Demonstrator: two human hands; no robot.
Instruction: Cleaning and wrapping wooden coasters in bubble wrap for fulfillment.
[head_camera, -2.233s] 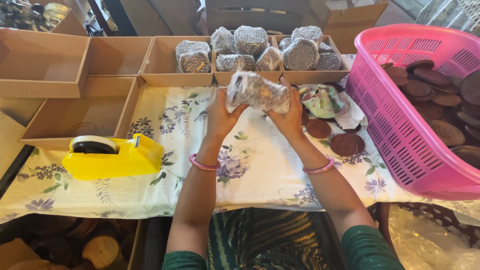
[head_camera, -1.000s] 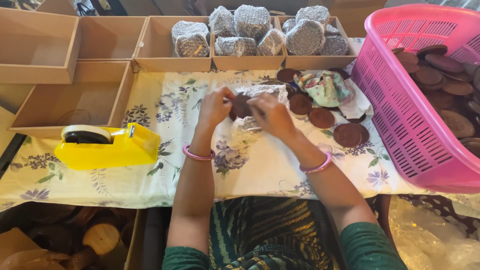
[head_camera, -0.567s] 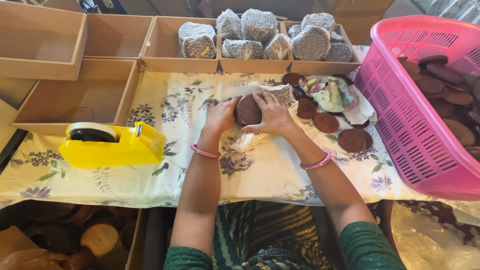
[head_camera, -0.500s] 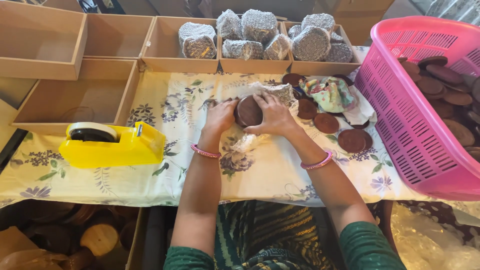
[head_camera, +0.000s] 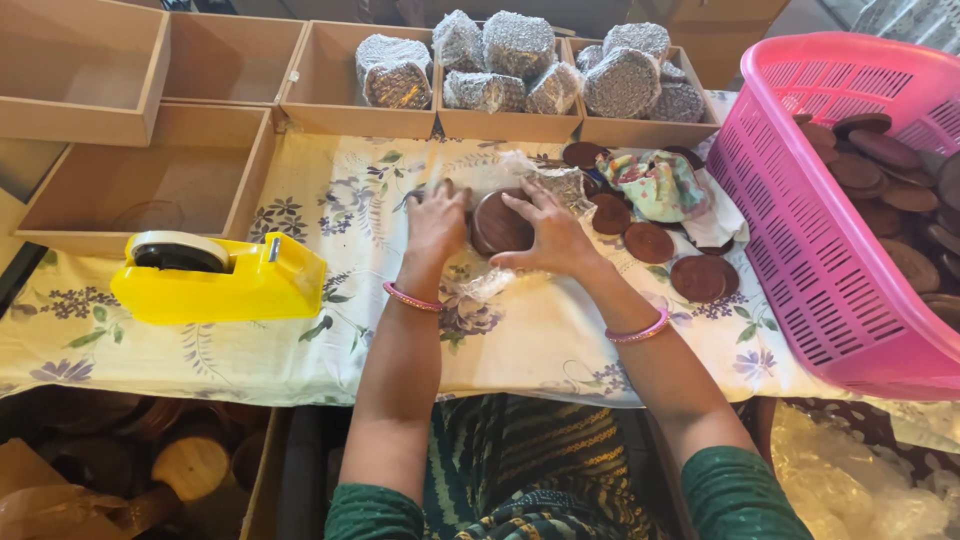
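Note:
A stack of round dark brown wooden discs (head_camera: 500, 222) lies on its side on the flowered cloth (head_camera: 330, 320), on a sheet of clear bubble wrap (head_camera: 556, 184). My left hand (head_camera: 436, 220) presses against the stack's left end. My right hand (head_camera: 549, 234) cups its right side, fingers spread over the top. Both wrists wear pink bangles. More loose brown discs (head_camera: 672, 258) lie on the cloth to the right, beside a crumpled patterned rag (head_camera: 658, 184).
A yellow tape dispenser (head_camera: 215, 277) stands at the left. Cardboard trays (head_camera: 150, 180) line the back; some hold several wrapped bundles (head_camera: 520, 62). A pink plastic basket (head_camera: 820, 240) with brown discs stands at the right. Wooden pieces fill a box (head_camera: 170, 460) below the table edge.
A wrapped bundle held up in both hands 2.2 s ago is gone from them. The hands came down to the cloth and closed around a bare stack of discs on bubble wrap.

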